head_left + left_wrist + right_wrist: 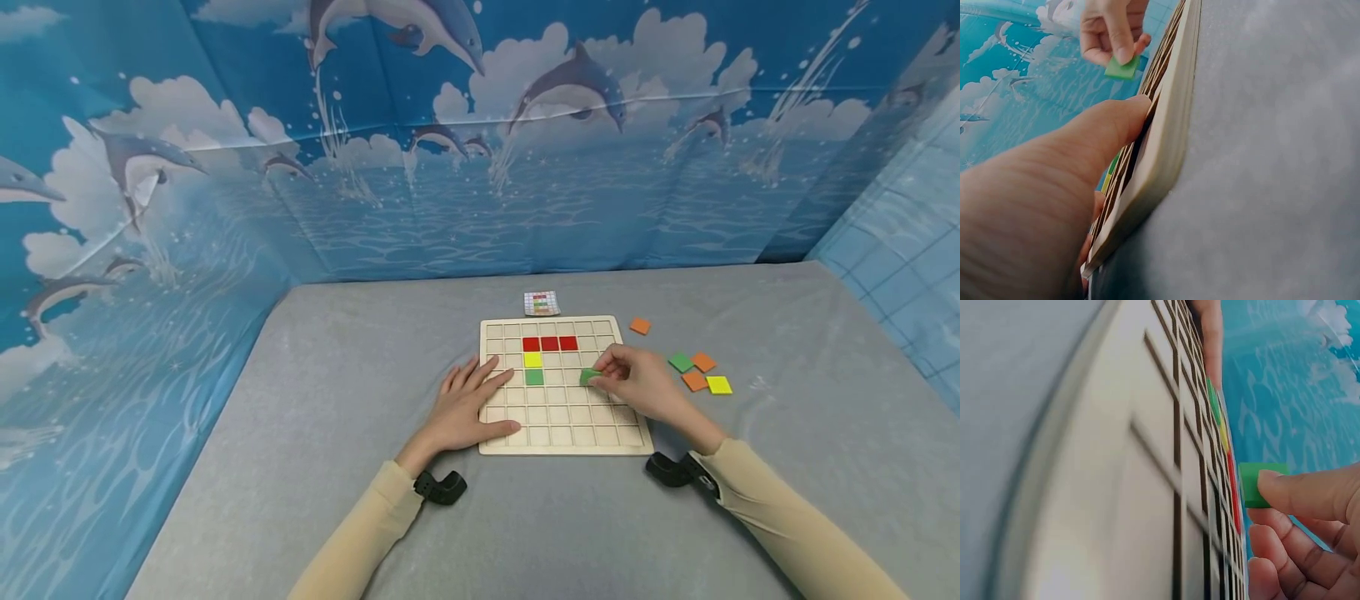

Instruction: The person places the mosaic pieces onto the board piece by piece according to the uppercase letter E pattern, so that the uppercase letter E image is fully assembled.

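A pale wooden grid board (566,437) lies on the table. My left hand (459,410) rests spread over its left side, thumb and fingertips on the grid. Between thumb and fingers, my right hand (637,379) pinches a green square tile (588,377) just above the right half of the board; the same green tile (1261,482) shows in the right wrist view. Set in the grid are a row of three red tiles (550,343), a yellow tile (532,359) under the leftmost red one, and another green tile (534,377) below the yellow.
Right of the board lie loose tiles: a green one (681,362), a yellow one (719,385) and several orange ones (694,381). A small printed pattern card (542,303) sits behind the board. A dolphin-print curtain (480,208) stands along the back table edge.
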